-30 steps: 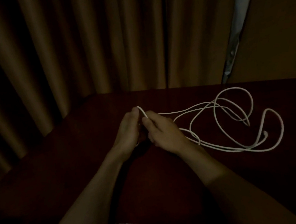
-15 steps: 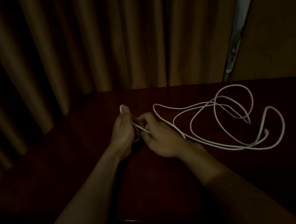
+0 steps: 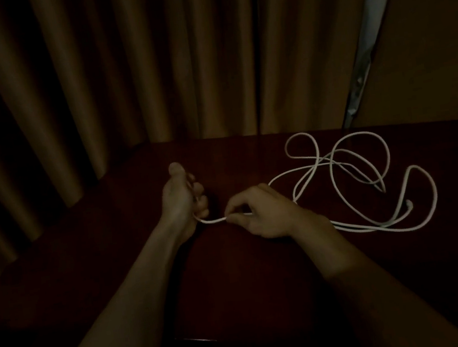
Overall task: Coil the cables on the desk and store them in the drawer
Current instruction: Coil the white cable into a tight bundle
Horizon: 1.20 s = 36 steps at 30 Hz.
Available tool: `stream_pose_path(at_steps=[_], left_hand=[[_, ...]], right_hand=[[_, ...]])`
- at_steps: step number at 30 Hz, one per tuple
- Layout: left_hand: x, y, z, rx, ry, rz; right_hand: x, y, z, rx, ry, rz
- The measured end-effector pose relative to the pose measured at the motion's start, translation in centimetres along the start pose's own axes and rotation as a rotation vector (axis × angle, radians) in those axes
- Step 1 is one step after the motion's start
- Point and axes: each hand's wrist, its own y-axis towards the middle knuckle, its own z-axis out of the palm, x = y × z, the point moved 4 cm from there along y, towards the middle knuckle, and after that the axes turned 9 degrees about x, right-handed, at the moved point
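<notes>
A long white cable (image 3: 337, 185) lies in loose tangled loops on the dark wooden desk (image 3: 147, 227), to the right of my hands. My left hand (image 3: 183, 201) stands thumb-up at the desk's middle with its fingers curled round a part of the cable. A short taut stretch of the cable runs from under that hand to my right hand (image 3: 262, 215), which pinches it between thumb and fingertips. The cable's plug end (image 3: 409, 203) rests on the desk at the far right. No drawer is clearly visible in this dim view.
Brown curtains (image 3: 123, 85) hang close behind and to the left of the desk. A tan wall panel (image 3: 425, 60) stands at the back right, with a pale strip beside it. The desk's near edge (image 3: 198, 339) lies between my forearms.
My hands have drawn apart: the right hand slid right along the cable, the left one stayed holding it. The far loops shifted and a new loop shows at the back.
</notes>
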Motion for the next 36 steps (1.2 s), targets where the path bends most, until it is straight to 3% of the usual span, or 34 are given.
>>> stream_pose_path(at_steps=[5,10,13,17,21,24,27,30,33,36], left_hand=[[0.5,-0.6,1.5,0.212,0.406,0.089],[0.8,-1.3,2.2,0.400,0.535,0.081],[0.5,-1.5,2.6,0.410,0.600,0.125],[0.6,-1.3,2.5,0.411,0.540,0.123],[0.6,-0.8,1.9,0.326,0.432,0.154],[0.5,-0.6,1.0,0.264,0.529,0.221],[0.7,-0.9,1.2,0.283,0.724,0.295],[0.6,-1.2,1.7,0.279,0.780,0.328],[0.4,-1.3,1.8,0.280,0.792,0.342],[0.3,-1.5,1.9,0.246,0.723,0.336]], right_hand=[[0.3,-0.1,-1.1,-0.211,0.014,-0.068],[0.1,-0.1,-1.2,-0.302,0.081,-0.014],[0.0,-0.2,-1.4,-0.291,0.051,0.078],[-0.6,-0.7,-2.4,-0.314,-0.165,0.251],[-2.3,-1.1,-2.3,-0.223,-0.168,0.282],[-4.2,-1.8,-2.5,-0.206,-0.155,0.360],[-4.4,-2.1,-2.6,-0.272,-0.004,0.359],[-2.8,-1.8,-2.5,-0.419,0.305,0.298],[-1.3,-1.0,-1.5,-0.420,0.578,0.235],[-0.4,-0.7,-0.9,-0.381,0.689,0.174]])
